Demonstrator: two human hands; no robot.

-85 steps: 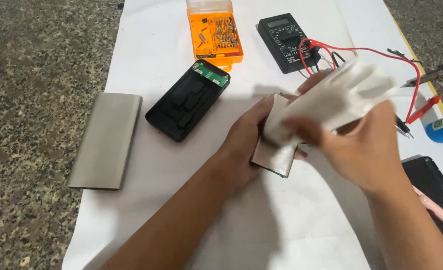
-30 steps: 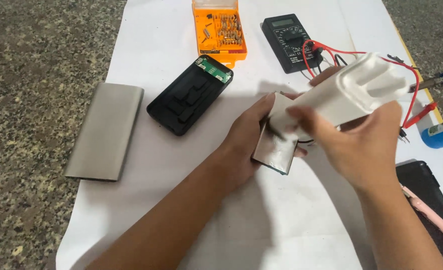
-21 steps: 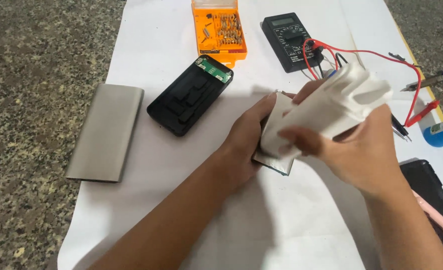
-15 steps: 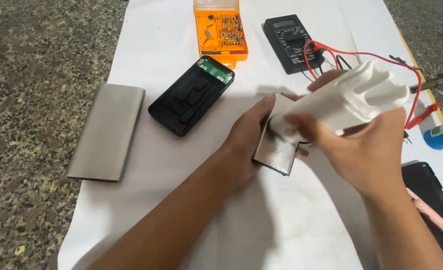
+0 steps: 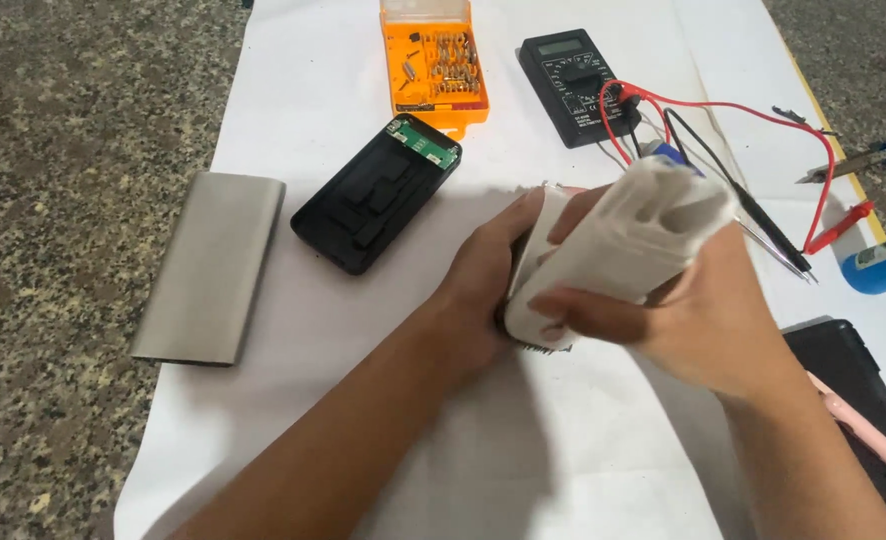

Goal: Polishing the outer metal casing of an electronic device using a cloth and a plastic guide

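My left hand (image 5: 483,290) grips a flat grey battery pack by its left edge; only a sliver of its dark lower edge (image 5: 535,346) shows. My right hand (image 5: 698,320) is closed on a folded white cloth (image 5: 618,250) and presses it down onto the pack, covering nearly all of it. Both hands are over the middle of a white paper sheet (image 5: 303,350).
A black power bank frame with a green circuit board (image 5: 378,195) and a grey metal shell (image 5: 211,265) lie to the left. An orange bit box (image 5: 435,65) and a black multimeter (image 5: 578,85) with red and black leads lie behind. A blue object (image 5: 883,265) and a black device (image 5: 848,395) are at right.
My right hand has rubbed the cloth back and forth and now sits lower and further left, so it hides more of the pack. My left hand has stayed put.
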